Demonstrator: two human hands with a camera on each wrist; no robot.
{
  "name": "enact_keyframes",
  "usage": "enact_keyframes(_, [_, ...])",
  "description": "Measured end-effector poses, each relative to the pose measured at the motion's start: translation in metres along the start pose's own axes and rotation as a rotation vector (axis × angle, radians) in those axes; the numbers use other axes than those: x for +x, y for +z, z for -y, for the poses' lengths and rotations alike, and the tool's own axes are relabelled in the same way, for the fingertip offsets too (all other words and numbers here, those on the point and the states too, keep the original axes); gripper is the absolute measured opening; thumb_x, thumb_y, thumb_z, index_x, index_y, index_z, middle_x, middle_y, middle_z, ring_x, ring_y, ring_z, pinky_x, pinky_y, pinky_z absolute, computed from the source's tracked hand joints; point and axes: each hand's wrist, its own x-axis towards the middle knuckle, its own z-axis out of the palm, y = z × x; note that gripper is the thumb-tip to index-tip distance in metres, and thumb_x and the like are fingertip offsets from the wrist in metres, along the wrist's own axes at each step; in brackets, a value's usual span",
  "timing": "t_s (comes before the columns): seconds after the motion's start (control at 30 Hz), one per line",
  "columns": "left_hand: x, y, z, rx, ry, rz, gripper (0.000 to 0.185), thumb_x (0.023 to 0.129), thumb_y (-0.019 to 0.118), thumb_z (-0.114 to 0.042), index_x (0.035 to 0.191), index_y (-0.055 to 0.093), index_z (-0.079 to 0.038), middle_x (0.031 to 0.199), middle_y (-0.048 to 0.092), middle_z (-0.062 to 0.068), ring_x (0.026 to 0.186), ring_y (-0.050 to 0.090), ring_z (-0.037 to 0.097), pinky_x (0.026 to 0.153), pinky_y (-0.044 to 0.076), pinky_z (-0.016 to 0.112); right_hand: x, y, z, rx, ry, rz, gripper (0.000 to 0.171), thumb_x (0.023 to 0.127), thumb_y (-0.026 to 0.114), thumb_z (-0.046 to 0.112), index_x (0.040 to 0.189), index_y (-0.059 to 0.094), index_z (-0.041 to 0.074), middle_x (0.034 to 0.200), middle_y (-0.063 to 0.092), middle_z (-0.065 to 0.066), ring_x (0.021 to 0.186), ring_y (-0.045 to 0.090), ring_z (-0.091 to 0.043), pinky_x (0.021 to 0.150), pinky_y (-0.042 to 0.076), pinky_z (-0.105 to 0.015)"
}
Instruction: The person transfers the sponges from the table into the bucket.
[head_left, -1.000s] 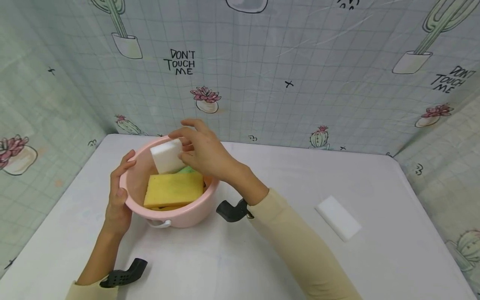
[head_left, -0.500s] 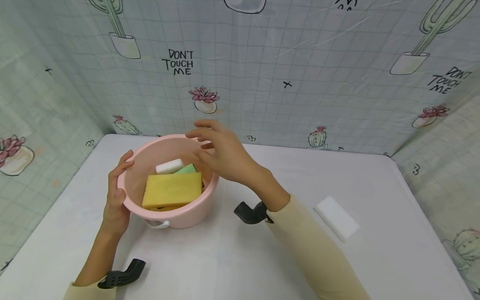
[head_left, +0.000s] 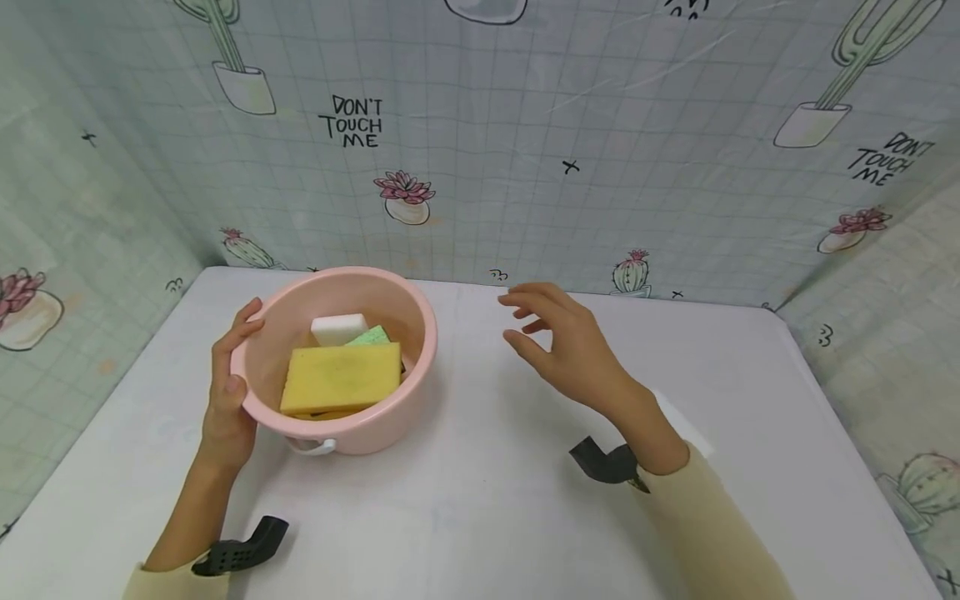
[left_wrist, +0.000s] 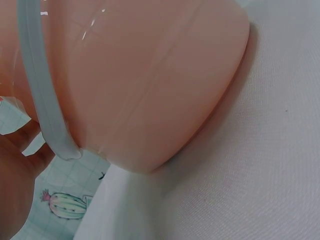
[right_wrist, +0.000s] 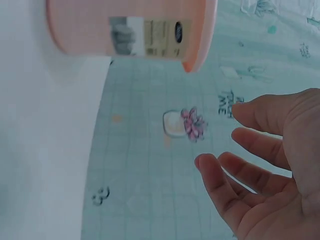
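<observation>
A pink basin point(head_left: 420, 333) stands on the white table point(head_left: 480, 500), left of centre. Inside lie a yellow sponge point(head_left: 341, 377), a green sponge point(head_left: 369, 337) and a white sponge point(head_left: 339, 327). My left hand point(head_left: 236, 354) grips the basin's left rim, thumb over the edge. The left wrist view shows the basin's wall point(left_wrist: 150, 85) and its white handle point(left_wrist: 47, 100) up close. My right hand point(head_left: 525, 321) hovers over the table to the right of the basin, fingers spread and holding nothing. In the right wrist view, the fingers point(right_wrist: 235, 190) are loose and apart from the basin point(right_wrist: 130, 25).
A second white sponge point(head_left: 692, 432) lies on the table at the right, mostly hidden behind my right forearm. Cactus-print sheeting point(head_left: 570, 167) walls the table at the back and both sides. A black wrist mount sits on each arm.
My right hand let go of the white sponge, which now lies in the basin, and has drawn back to the right. The left hand has kept its hold on the rim.
</observation>
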Motion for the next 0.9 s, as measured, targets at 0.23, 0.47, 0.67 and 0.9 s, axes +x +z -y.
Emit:
enact_keyframes(0.23, [-0.001,0.0,-0.001,-0.003,0.002,0.001,0.055,0.093,0.049,-0.03,0.142,0.034,-0.009,0.157,0.01,0.009,0.139,0.015,0.029,0.103,0.036,0.021,-0.044,-0.017,-0.022,-0.055,0.062,-0.039,0.043,0.084,0.072,0.002,0.125,0.059,0.006,0.125,0.056,-0.004,0.099,0.061,-0.02,0.078,0.055,-0.027])
enact_keyframes(0.47, [-0.001,0.001,-0.001,0.009,-0.009,-0.01,0.054,0.093,0.049,-0.029,0.142,0.035,-0.01,0.157,0.011,0.008,0.14,0.015,0.028,0.102,0.036,0.02,-0.086,-0.031,-0.039,-0.146,0.136,-0.069,0.048,0.081,0.073,0.0,0.126,0.058,0.009,0.124,0.057,-0.003,0.095,0.061,-0.015,0.072,0.056,-0.029])
enact_keyframes(0.67, [0.0,0.002,-0.002,-0.001,-0.01,-0.013,0.054,0.092,0.049,-0.029,0.141,0.036,-0.011,0.157,0.011,0.008,0.14,0.015,0.028,0.103,0.035,0.021,-0.121,-0.041,-0.049,-0.209,0.189,-0.093,0.055,0.077,0.076,-0.003,0.127,0.058,0.011,0.123,0.057,-0.001,0.093,0.06,-0.01,0.072,0.054,-0.021])
enact_keyframes(0.9, [0.002,0.004,-0.003,-0.037,-0.021,-0.025,0.054,0.092,0.05,-0.03,0.141,0.038,-0.012,0.156,0.011,0.008,0.139,0.014,0.028,0.106,0.032,0.022,-0.156,-0.052,-0.059,-0.261,0.28,-0.114,0.058,0.077,0.078,0.001,0.13,0.056,0.011,0.125,0.056,-0.003,0.094,0.058,-0.016,0.073,0.048,-0.01])
